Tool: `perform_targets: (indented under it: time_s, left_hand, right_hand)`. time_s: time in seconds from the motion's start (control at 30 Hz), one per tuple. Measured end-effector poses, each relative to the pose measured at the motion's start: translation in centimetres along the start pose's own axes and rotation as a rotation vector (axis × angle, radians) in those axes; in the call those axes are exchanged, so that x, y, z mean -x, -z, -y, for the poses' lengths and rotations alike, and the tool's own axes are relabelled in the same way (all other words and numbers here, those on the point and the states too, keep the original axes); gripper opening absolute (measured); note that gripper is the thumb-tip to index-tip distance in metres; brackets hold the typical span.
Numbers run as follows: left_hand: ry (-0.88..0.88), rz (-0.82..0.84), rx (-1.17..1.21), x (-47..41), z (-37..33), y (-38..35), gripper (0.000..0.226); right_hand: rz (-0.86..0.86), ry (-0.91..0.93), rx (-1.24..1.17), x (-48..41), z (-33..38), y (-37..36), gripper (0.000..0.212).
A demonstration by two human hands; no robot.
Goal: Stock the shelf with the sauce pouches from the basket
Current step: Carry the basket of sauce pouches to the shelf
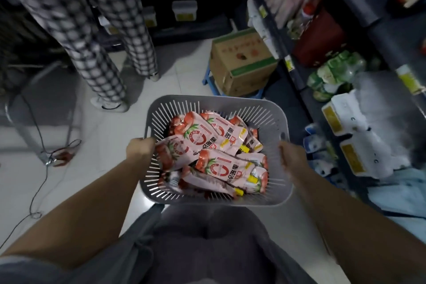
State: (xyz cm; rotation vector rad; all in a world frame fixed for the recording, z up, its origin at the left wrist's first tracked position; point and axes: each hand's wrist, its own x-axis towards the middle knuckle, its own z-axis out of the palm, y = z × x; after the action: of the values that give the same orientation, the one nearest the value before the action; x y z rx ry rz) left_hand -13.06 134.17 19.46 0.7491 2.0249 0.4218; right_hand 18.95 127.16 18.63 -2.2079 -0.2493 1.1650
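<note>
Aisle [184, 69]: left hand [140, 150] around basket [207, 102] rim

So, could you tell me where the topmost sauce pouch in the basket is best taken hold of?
Probably pinch the topmost sauce pouch across its flat middle, coming down from above with the right hand: it lies label-up on the pile in the basket, nothing covering it, both long edges exposed.

A grey slotted plastic basket [214, 105], upright and roughly level, heaped with pink-and-red tomato sauce pouches [221, 168], yellow-capped, lying flat and overlapping at mixed angles, a dark metal shelf [297, 78] of packaged goods near its right side
</note>
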Motion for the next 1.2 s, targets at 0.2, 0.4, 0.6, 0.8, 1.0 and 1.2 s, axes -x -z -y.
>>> perform_targets:
  time_s: [0.2,0.4,0.6,0.8,1.0,1.2]
  left_hand:
    - [0.021,0.000,-0.009,-8.0,-8.8,-2.1,0.038]
    - [0.043,0.064,0.010,-15.4,-16.1,-7.9,0.057]
    - [0.154,0.054,0.082,-16.1,-24.7,-13.3,0.049]
    - [0.173,0.119,0.144,-19.5,-32.5,-17.6,0.038]
    - [0.212,0.141,0.154,-23.5,-40.0,-21.5,0.047]
    - [0.293,0.079,0.207,-25.9,-44.3,-25.6,0.042]
  right_hand:
    - [-0.008,-0.074,-0.104,-5.3,9.4,-2.7,0.029]
    - [-0.036,-0.088,-0.138,-12.7,17.3,-2.9,0.025]
    - [-0.063,-0.083,-0.089,-21.4,26.2,-2.8,0.022]
    - [-0.107,-0.087,-0.031,-28.3,34.2,-2.8,0.013]
    - [-0.073,-0.097,-0.046,-34.1,40.6,-3.7,0.014]
    - [-0.103,-0.122,-0.017,-41.5,44.4,-5.0,0.020]
